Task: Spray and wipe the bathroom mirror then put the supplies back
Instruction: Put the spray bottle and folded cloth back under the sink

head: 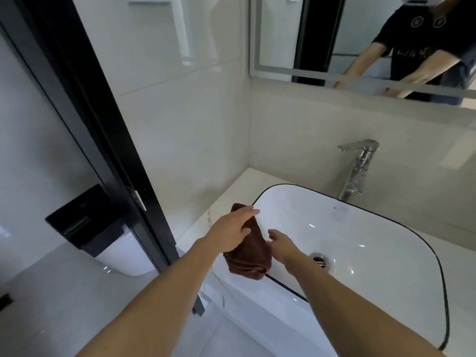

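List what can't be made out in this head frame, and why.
- Spray bottle: none in view, so its whereabouts can't be told.
- Brown cloth: partly covered by the left hand; whether either hand grips it is unclear. The right hand is beside it.
- Mirror: cut off by the top and right edges; wiped or not can't be judged.
- Sink: near rim hidden by the right forearm.

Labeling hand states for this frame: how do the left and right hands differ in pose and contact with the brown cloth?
The left hand lies palm down on top of the brown cloth, fingers stretched toward the sink rim; the right hand sits beside the cloth over the basin, touching only its right edge. The left covers the cloth's upper half; the right covers almost none. Both are bare and neither has clearly closed on the cloth.
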Motion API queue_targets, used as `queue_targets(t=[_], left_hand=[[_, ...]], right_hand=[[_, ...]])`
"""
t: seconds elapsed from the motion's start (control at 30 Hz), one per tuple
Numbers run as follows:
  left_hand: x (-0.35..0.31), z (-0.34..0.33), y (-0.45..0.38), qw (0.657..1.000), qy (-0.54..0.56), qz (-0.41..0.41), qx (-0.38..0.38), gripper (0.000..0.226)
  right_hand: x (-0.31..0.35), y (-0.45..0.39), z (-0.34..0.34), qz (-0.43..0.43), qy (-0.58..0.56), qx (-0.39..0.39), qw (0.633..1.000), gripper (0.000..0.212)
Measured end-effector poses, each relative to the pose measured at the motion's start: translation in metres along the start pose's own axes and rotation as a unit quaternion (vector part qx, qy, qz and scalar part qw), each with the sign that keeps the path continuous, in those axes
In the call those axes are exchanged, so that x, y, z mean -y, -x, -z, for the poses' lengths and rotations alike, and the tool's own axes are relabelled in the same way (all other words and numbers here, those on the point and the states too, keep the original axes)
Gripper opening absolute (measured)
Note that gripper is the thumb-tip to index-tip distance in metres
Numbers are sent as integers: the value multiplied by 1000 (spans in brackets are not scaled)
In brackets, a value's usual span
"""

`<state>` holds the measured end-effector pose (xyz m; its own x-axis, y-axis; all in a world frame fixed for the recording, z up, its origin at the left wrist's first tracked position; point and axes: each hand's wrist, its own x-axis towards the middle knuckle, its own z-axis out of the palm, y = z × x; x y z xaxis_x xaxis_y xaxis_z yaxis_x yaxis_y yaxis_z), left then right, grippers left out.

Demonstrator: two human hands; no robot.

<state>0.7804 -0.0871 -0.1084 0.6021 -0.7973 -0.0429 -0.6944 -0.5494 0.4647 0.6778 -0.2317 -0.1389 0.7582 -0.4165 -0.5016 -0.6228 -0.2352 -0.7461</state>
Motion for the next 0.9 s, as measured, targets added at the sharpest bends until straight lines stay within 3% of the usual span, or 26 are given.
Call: queue_targets(t=[0.13,0.3,0.4,0.5,0.73,0.9], left_hand=[[17,-3,-8,1000,-13,-24,3,60],[22,-1,-16,997,-46,-51,-28,61],[19,5,-22,997,-8,-57,-46,46],[18,13,-32,998,-31,-62,-8,32],[16,24,-39,996,-64,-50,36,27],[13,36,-25,993,-63,-86,-46,27]], right_hand=[[0,-24,-11,-18,59,10,998,63],[8,-21,-4,17,143,-86,986,24],[15,-7,10,109,127,-154,974,27],[26,3,23,190,162,-169,954,29],[41,20,40,253,235,-161,925,28],[52,30,40,283,282,-169,901,32]])
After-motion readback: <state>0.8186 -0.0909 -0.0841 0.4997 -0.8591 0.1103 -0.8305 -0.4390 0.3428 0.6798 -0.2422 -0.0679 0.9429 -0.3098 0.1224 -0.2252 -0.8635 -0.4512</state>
